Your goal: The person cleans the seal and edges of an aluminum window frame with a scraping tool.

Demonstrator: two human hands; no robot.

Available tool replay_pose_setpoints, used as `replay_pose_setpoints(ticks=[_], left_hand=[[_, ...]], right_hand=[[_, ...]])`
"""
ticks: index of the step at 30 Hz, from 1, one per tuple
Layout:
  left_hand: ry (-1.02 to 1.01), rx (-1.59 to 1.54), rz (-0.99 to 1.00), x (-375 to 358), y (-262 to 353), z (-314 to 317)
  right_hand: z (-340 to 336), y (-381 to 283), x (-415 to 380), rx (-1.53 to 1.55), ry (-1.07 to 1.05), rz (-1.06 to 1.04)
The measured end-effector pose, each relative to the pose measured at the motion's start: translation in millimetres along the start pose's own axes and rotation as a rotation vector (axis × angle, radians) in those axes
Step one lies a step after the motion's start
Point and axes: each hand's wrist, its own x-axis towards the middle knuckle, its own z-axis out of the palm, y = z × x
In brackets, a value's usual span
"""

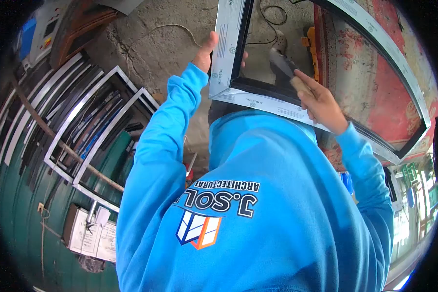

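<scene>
A large rectangular frame (258, 102) with white printed film and a dark inner edge stands in front of my body. My left hand (204, 54) grips its left side, thumb on the near face and fingertips showing through the opening. In my right hand (321, 101) is the wooden handle of a putty knife (282, 64) with a broad grey blade, held over the frame's lower bar. The blade lies across the frame's opening. Whether it touches the dark inner edge I cannot tell.
Metal profiles and frames (78, 114) are stacked at the left. A red patterned carpet (389, 92) lies beyond the frame. A yellow tool (310, 46) and a cable (272, 19) are on the concrete floor (155, 53). Papers (95, 238) hang at the lower left.
</scene>
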Motion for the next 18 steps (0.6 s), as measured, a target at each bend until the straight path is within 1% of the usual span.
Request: replay_pose_setpoints(ticks=[1,2,3,5,6,7,9,10,11,12,13,14,15,17,18], left_hand=[[-0.043,-0.014,-0.021,-1,-5,-5],[-0.087,-0.028,-0.043,-1,-10,-9],[-0.093,-0.023,-0.042,-3,-14,-13],[0.16,0.259,-0.029,-14,-20,-19],[0.222,0.291,-0.054,-21,-18,-23],[0.219,0.302,-0.05,-29,-18,-24],[0.245,0.61,-0.107,-38,-15,-21],[0.232,0.625,-0.087,-40,-18,-20],[0.227,0.542,-0.123,-42,-20,-21],[0.219,0.462,-0.157,-43,-22,-21],[0.203,0.484,-0.131,-44,-20,-17],[0.269,0.334,-0.222,-44,-19,-14],[0.325,0.185,-0.315,-43,-21,-13],[0.338,0.18,-0.345,-33,-42,-49],[0.35,0.22,-0.336,-33,-40,-48]], right_hand=[[5,3,-2,-0.113,0.153,-0.013],[-1,46,17,-0.551,0.281,-0.679],[-3,29,11,-0.553,0.288,-0.682],[-7,-6,-2,-0.525,-0.036,-0.331],[-4,-10,-5,-0.563,0.022,-0.273],[-6,-10,-7,-0.559,0.029,-0.283],[-14,-10,-9,-0.761,-0.067,-0.286],[-17,-8,-11,-0.761,-0.019,-0.348],[-20,-8,-15,-0.772,0.008,-0.363],[-22,-9,-20,-0.759,0.086,-0.329],[-23,-8,-24,-0.741,0.166,-0.296],[-24,1,-26,-0.725,0.278,-0.363],[-25,9,-31,-0.729,0.321,-0.377],[-30,25,-45,-0.67,0.51,-0.401],[-31,35,-52,-0.62,0.558,-0.427]])
